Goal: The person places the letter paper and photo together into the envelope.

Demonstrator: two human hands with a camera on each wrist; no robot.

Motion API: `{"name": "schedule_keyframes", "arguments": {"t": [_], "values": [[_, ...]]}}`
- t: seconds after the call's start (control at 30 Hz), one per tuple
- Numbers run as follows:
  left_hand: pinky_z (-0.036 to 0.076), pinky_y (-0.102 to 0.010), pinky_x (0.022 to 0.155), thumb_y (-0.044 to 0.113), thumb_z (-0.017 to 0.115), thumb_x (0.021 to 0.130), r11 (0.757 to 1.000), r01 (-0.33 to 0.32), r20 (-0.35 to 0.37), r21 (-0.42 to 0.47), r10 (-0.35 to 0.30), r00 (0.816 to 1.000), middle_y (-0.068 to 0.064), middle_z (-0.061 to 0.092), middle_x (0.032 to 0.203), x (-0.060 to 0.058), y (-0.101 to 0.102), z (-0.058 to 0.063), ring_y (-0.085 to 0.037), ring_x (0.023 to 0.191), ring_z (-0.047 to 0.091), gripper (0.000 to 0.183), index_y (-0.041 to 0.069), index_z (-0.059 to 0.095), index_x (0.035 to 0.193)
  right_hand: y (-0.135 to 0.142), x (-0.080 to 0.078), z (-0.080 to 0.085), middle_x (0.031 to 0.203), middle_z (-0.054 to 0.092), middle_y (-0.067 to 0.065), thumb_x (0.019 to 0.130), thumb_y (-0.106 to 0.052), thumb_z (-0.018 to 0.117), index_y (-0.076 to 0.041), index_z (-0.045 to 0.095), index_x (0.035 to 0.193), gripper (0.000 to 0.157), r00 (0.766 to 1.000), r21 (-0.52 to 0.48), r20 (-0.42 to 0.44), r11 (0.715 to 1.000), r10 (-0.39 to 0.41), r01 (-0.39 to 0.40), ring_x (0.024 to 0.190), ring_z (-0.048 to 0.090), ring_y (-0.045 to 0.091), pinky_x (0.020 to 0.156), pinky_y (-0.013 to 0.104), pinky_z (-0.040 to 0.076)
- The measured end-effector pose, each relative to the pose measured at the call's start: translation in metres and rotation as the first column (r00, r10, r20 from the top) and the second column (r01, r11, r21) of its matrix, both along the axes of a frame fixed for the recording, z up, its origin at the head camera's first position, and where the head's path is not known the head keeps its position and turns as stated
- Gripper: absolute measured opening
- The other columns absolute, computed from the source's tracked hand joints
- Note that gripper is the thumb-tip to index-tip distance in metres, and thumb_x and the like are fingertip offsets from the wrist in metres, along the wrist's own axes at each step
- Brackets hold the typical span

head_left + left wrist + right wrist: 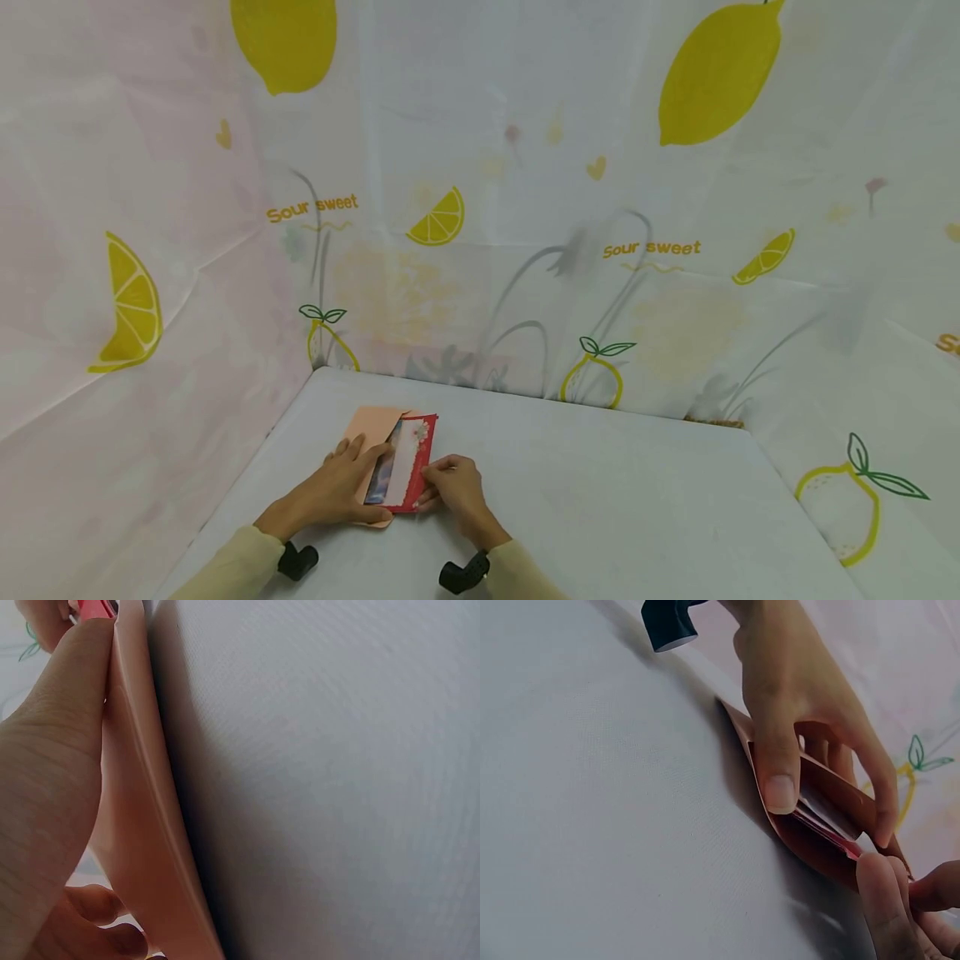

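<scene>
A peach-coloured envelope (371,419) lies on the table with its mouth to the right. Partly out of it is a red card (422,450) with a pale panel, a flower ornament and a blue-purple printed strip. My left hand (337,487) presses on the envelope from above, fingers spread; its thumb (781,776) lies straight near the opening. At the card's outer right edge my right hand (461,492) pinches the red border between thumb and fingers. The bulged mouth of the envelope shows layered edges inside in the right wrist view. Its inner end is hidden by the envelope.
A white tabletop (615,492) extends to the right of the hands. Behind and beside it hangs a pale cloth backdrop (480,275) printed with lemons and words. Black wrist devices (298,562) sit at both sleeves, near the table surface.
</scene>
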State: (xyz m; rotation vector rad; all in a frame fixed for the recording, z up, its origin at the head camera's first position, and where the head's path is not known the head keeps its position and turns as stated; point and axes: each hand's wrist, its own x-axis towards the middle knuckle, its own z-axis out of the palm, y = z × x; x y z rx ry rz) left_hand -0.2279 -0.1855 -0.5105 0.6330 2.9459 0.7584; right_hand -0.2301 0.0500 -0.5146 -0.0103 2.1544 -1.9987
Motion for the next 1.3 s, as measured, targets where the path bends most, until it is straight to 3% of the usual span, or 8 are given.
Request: {"name": "schedule_keyframes", "arguments": {"t": [0.3, 0.93, 1.3], "values": [[0.026, -0.08, 0.104, 0.073, 0.082, 0.07, 1.0, 0.006, -0.012, 0.001, -0.006, 1.0, -0.043, 0.028, 0.155, 0.001, 0.0, 0.0, -0.071, 0.137, 0.025, 0.105, 0.018, 0.047, 0.151, -0.017, -0.003, 0.0, 0.069, 0.071, 0.012, 0.097, -0.01, 0.071, 0.002, 0.069, 0.095, 0.012, 1.0, -0.041, -0.002, 0.999, 0.027, -0.027, 0.051, 0.068, 0.013, 0.055, 0.033, 0.06], [0.025, -0.082, 0.103, 0.075, 0.082, 0.068, 0.999, 0.02, -0.031, 0.025, -0.019, 0.999, -0.044, 0.025, 0.155, 0.0, -0.001, -0.003, -0.071, 0.138, 0.023, 0.109, 0.017, 0.046, 0.153, -0.037, -0.006, -0.002, 0.061, 0.07, 0.014, 0.093, -0.004, 0.074, 0.003, 0.075, 0.088, 0.008, 0.995, 0.004, -0.069, 0.997, 0.078, -0.078, 0.049, 0.069, 0.019, 0.049, 0.031, 0.057], [0.025, -0.084, 0.099, 0.073, 0.082, 0.069, 0.998, 0.049, -0.045, 0.027, -0.048, 0.998, -0.047, 0.024, 0.153, 0.002, -0.002, 0.0, -0.074, 0.136, 0.022, 0.111, 0.014, 0.043, 0.155, -0.05, -0.004, -0.002, 0.061, 0.07, 0.014, 0.091, -0.001, 0.075, 0.003, 0.075, 0.086, 0.006, 0.995, 0.015, -0.065, 0.997, 0.079, -0.078, 0.049, 0.07, 0.02, 0.05, 0.031, 0.058]]}}
